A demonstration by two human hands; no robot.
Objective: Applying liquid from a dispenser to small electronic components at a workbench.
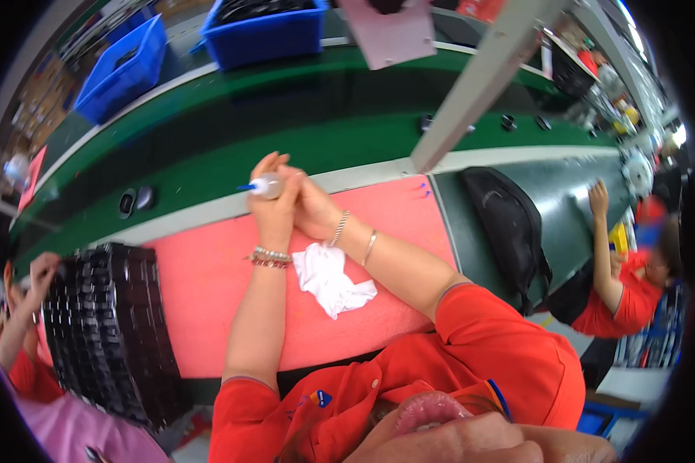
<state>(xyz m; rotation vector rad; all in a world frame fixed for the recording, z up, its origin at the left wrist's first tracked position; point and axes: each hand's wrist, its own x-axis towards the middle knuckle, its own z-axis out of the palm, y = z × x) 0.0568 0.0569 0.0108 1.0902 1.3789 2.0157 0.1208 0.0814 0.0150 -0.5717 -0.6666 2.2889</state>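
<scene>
Over the far part of a pink mat (208,324), my two hands are close together and touching. My left hand (269,207) is closed around a small squeeze bottle (273,185) with a whitish cap and a thin blue tip, which points left. My right hand (313,207) presses against the left from the right side; its fingers are mostly hidden behind the left hand and the bottle. A crumpled white cloth (332,284) lies on the mat just below my wrists.
A tall stack of black plastic pieces (104,324) stands at left, near another person's hand (42,270). Beyond the mat runs a green conveyor (208,166) with small dark parts (135,201). Blue bins (262,38) stand behind it. At right are a metal post (490,81), a black bag (506,224) and a co-worker (622,285).
</scene>
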